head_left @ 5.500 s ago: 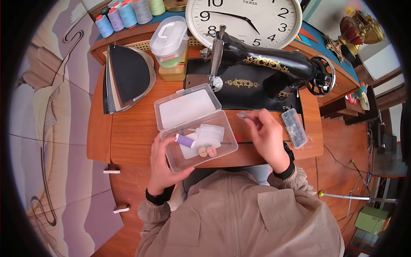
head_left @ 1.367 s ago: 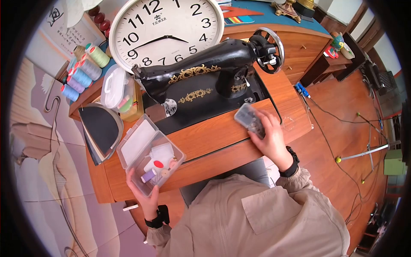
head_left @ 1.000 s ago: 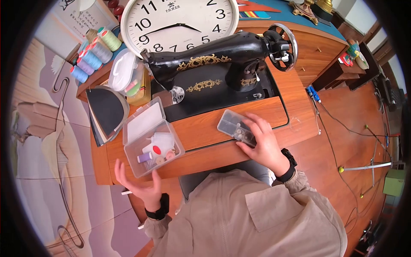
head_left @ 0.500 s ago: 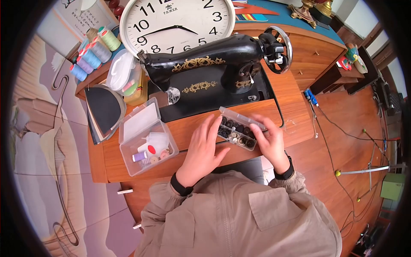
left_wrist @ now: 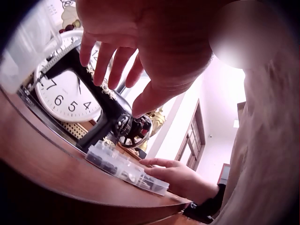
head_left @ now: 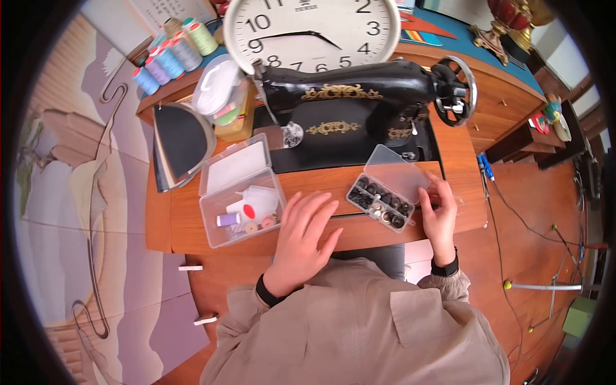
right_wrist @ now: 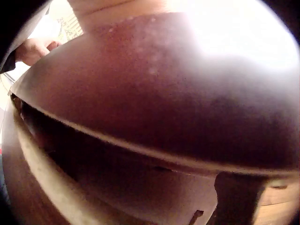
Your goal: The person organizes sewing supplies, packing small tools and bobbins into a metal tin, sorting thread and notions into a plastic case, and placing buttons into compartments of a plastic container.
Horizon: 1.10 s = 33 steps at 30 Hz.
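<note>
A wooden bench (head_left: 183,221) spans the scene beneath your hands, a black sewing machine (head_left: 350,80) standing beyond them. A clear box (head_left: 221,237) sits open just left of your left hand (head_left: 305,237), its fingers spread above the wood. Between your hands lies an open button case (head_left: 394,170); your right hand (head_left: 439,215) bends at its lid, though whether it pinches cannot be told. Inside the box, left of your left hand, rests a purple spool (head_left: 228,220).
</note>
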Motion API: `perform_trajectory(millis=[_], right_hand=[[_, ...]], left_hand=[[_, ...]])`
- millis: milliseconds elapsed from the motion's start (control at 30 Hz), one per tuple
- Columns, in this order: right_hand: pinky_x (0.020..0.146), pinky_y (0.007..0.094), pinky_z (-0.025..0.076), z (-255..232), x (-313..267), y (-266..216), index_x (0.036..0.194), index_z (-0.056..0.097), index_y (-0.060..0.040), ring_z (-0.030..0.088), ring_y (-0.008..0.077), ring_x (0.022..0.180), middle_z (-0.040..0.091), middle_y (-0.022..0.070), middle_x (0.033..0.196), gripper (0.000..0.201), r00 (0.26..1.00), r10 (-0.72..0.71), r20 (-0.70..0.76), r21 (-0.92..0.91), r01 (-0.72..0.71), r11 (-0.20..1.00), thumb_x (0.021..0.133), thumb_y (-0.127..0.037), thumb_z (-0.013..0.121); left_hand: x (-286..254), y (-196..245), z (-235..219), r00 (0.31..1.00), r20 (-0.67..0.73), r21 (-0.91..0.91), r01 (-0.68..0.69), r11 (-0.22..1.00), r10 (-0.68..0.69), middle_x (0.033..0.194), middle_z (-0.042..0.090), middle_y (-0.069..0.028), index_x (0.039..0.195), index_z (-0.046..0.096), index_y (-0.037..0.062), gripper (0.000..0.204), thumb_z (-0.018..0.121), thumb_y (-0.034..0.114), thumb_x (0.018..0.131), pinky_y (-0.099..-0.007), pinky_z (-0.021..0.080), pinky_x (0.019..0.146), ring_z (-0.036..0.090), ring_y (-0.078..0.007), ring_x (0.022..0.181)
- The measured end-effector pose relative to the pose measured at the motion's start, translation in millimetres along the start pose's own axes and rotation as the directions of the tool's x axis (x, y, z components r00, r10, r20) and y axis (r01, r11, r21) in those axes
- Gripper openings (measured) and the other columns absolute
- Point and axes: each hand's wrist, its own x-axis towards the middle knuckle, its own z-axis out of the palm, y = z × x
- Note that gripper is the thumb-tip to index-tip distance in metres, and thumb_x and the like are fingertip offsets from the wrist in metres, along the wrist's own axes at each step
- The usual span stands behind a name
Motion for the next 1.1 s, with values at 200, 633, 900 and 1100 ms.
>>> perform_trajectory(millis=[200, 633, 900, 1100], right_hand=[[0.07, 0.0223, 0.05, 4.4, -1.8, 0.3, 0.134, 0.061, -0.0032, 0.057, 0.0089, 0.076, 0.054, 0.003, 0.096, 0.043, 0.996, 0.011, 0.087, 0.01, -0.012, 1.0, 0.093, 0.009, 0.06], [0.089, 0.0252, 0.053, 16.0, -5.6, -6.7, 0.143, 0.053, -0.0028, 0.063, 0.0124, 0.104, 0.055, 0.0051, 0.123, 0.05, 0.99, 0.039, 0.134, 0.157, -0.06, 0.986, 0.096, 0.011, 0.057], [0.08, 0.0245, 0.055, 24.2, -5.6, -1.6, 0.136, 0.056, -0.0004, 0.06, 0.0119, 0.091, 0.055, 0.0073, 0.113, 0.043, 0.992, 0.049, 0.117, 0.147, -0.066, 0.987, 0.094, 0.009, 0.06], [0.078, 0.0224, 0.052, 26.4, -6.7, 4.5, 0.135, 0.057, 0.0004, 0.057, 0.0082, 0.088, 0.054, 0.0034, 0.107, 0.04, 0.991, 0.077, 0.107, 0.165, -0.094, 0.982, 0.096, 0.005, 0.06]], left_hand=[[-22.7, -18.1, -23.8, 0.974, -0.122, 0.258, 0.218, 0.941, -0.192, 0.132, 0.059, -0.0129, 0.129, 0.059, 0.0042, 0.055, 0.08, 0.012, 0.079, -0.0541, 0.036, 0.11, 0.053, -0.0369, 0.123], [-55.7, -39.5, -45.5, 0.966, -0.174, 0.37, 0.243, 0.897, -0.19, 0.094, 0.072, -0.0075, 0.094, 0.07, 0.0061, 0.011, 0.074, 0.007, 0.084, -0.039, 0.048, 0.08, 0.065, -0.0281, 0.086], [-35.5, -66.9, -80.8, 0.953, -0.104, 0.314, 0.303, 0.9, -0.284, 0.116, 0.068, -0.014, 0.111, 0.069, 0.0005, 0.024, 0.066, 0.009, 0.09, -0.0434, 0.05, 0.089, 0.063, -0.0361, 0.103], [-0.8, -83.4, -87.7, 0.922, 0.193, 0.161, 0.309, 0.937, -0.337, 0.124, 0.068, -0.0112, 0.114, 0.07, 0.0065, 0.036, 0.075, 0.005, 0.078, -0.0418, 0.051, 0.093, 0.061, -0.0348, 0.114]])
